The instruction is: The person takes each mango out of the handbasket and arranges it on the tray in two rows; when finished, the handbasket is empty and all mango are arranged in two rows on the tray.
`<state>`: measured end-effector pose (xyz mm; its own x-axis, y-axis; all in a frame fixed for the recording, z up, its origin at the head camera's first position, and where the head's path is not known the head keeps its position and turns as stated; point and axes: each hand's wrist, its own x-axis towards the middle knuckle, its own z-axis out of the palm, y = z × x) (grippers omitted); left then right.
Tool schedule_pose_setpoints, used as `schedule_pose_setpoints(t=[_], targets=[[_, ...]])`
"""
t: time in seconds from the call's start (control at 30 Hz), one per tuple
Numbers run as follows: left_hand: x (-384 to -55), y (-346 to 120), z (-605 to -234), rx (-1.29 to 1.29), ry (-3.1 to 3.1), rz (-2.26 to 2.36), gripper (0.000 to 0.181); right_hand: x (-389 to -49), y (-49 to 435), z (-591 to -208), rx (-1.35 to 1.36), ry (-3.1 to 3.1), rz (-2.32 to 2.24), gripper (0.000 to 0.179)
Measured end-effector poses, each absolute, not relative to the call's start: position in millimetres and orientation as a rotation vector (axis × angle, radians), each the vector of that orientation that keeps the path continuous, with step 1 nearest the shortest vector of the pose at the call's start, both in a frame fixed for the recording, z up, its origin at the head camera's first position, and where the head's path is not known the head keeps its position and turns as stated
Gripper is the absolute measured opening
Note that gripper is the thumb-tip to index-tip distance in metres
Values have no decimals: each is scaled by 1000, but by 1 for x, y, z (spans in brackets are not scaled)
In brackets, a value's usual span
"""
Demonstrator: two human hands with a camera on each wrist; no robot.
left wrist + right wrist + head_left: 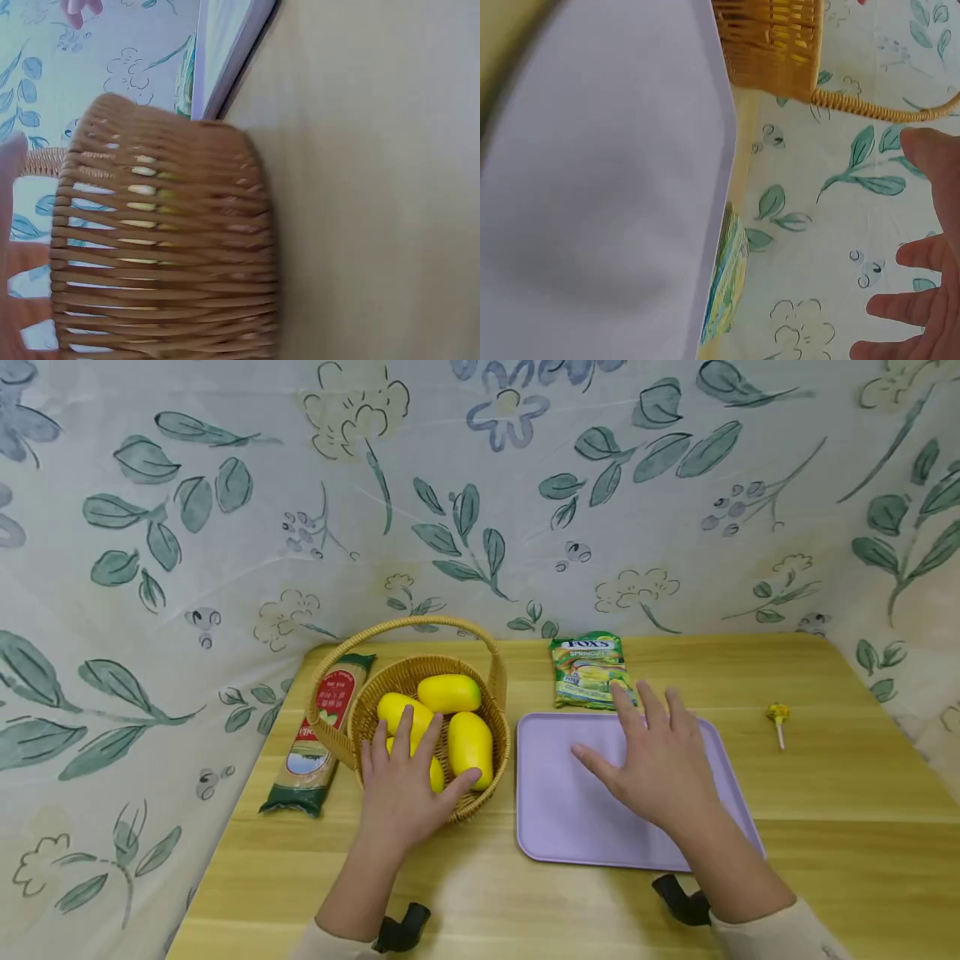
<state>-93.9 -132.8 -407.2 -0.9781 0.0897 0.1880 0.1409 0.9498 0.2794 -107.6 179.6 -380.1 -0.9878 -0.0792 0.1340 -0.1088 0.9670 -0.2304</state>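
My left hand [405, 789], fingers spread, hovers over the near side of a wicker basket [501, 760] with a tall arched handle. Inside lie several yellow mangoes [471, 747], one partly hidden behind that hand. In the left wrist view the woven basket side [165, 240] fills much of the picture, with mango yellow showing through the gaps. My right hand [663, 760] is held with fingers apart above a flat lilac tray [555, 810], holding nothing. In the right wrist view its fingers [911, 306] stand clear of the tray [615, 150].
Left of the basket lies a pack of noodles [303, 768] with a red label. Behind the tray sits a green Fox's candy bag [588, 668]. A yellow-wrapped lollipop [778, 718] lies to the tray's right. Floral cloth [480, 485] hangs behind the wooden table [847, 777].
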Motion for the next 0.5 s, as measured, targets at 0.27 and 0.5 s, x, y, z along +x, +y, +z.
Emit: schedule_pose_setpoints(t=[0.27, 0.5], targets=[[-70, -138, -437, -116, -2478, -747, 48, -76, 144, -392, 354, -2853, 622, 78], [-65, -137, -459, 100, -2181, -1015, 28, -63, 95, -406, 601, -2648, 771, 64]])
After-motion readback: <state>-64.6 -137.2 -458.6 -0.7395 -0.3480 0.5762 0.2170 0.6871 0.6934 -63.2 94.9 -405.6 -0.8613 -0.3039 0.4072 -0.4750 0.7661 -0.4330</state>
